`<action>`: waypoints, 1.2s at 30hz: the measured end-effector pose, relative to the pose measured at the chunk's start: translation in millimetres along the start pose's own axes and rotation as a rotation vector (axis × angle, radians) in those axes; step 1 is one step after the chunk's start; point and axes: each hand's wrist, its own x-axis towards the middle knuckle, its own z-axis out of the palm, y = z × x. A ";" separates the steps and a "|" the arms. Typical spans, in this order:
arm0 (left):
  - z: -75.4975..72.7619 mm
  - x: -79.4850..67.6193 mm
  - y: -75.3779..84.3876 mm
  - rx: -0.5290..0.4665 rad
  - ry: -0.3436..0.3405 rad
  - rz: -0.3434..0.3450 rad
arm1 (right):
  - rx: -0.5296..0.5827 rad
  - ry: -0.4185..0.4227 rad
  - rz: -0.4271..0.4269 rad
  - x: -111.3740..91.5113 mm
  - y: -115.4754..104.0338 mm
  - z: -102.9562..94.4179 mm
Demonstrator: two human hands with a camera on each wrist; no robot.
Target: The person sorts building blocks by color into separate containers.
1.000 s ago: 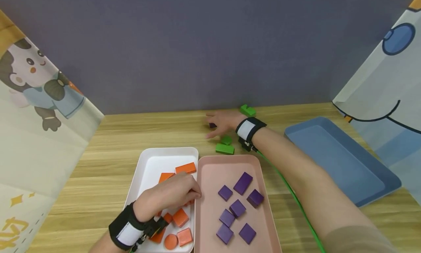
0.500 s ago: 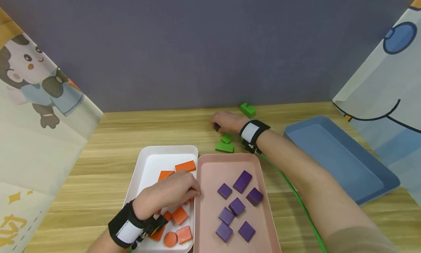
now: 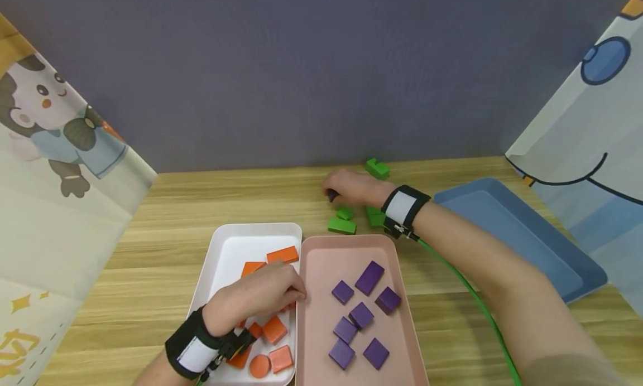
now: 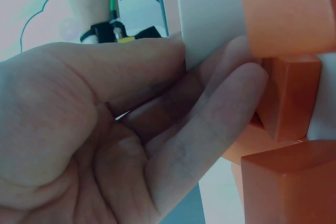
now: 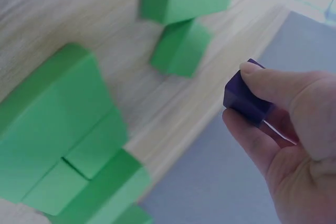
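My right hand [image 3: 354, 188] pinches a small purple block [image 5: 247, 98] between thumb and fingers, over the back of the wooden table. In the head view only a dark bit of that block shows. Green blocks [image 3: 342, 226] lie around this hand. My left hand [image 3: 263, 294] reaches into the white tray [image 3: 228, 235] and grips its right wall [image 4: 210, 17], thumb on one side and fingers on the other. Orange blocks [image 3: 274, 330] lie in the tray, some hidden under the hand. Against the white tray stands a pink tray [image 3: 321, 252] with several purple blocks [image 3: 341, 354].
A blue tray [image 3: 517, 241] stands at the right, partly behind the right forearm. The grey back panel [image 3: 321, 79] rises close beyond the right hand. A green cable [image 3: 477, 299] trails from the right wrist. Printed panels [image 3: 75, 207] flank the table.
My right hand has closed its fingers on the purple block and its wrist has shifted right, uncovering another green piece. The left hand has stayed on the white tray.
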 end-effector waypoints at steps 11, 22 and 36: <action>0.8 -0.1 -0.2 0.021 0.004 0.022 | -0.037 0.037 -0.183 -31.9 -53.5 -22.4; 0.5 -1.0 -0.5 0.017 0.013 0.054 | -0.161 0.067 -0.327 -68.8 -97.6 -20.1; 0.0 -0.4 -0.2 0.011 0.007 0.056 | -0.158 0.004 -0.562 -96.0 -124.9 -2.4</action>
